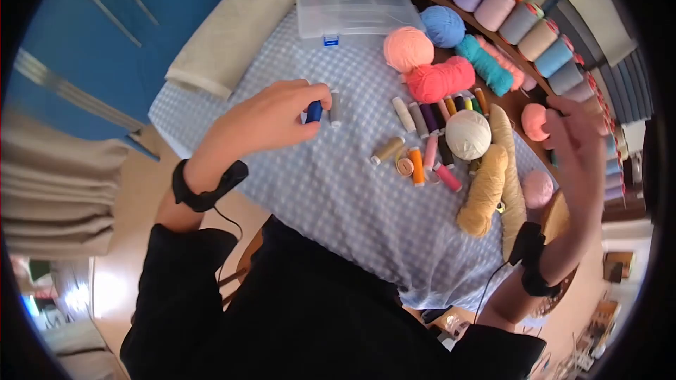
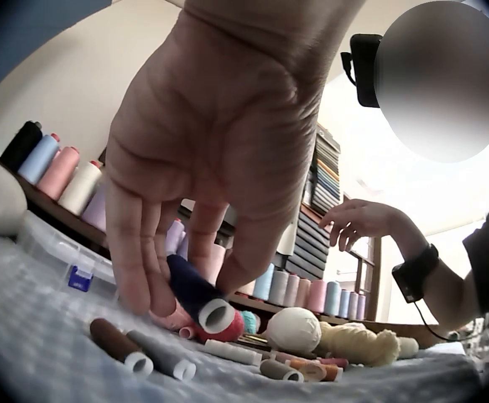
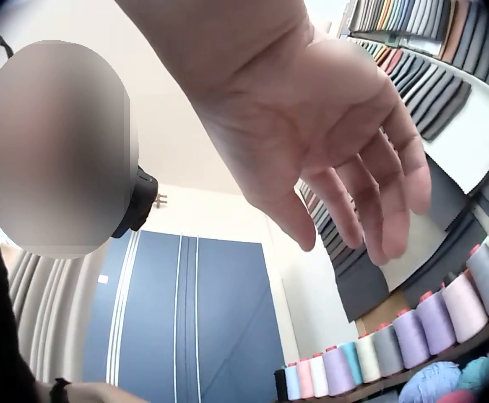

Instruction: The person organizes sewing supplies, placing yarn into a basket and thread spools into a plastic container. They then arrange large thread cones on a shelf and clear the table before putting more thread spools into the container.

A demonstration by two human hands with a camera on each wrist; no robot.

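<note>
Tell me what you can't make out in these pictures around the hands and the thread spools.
- Blue spool: head view, the left hand covers most of it.
- Small thing by the beige yarn skeins: head view, too small to identify.
- Table: right wrist view, out of frame; the right hand shows against wall and shelves only.
- Clear box: head view, contents too blurred.

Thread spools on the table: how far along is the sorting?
Done: a grey spool and a brown one lie apart on the checked cloth. In hand: the left hand pinches a dark blue spool beside them; the right hand hovers open. Left: the mixed spool cluster by the cream yarn ball.
</note>
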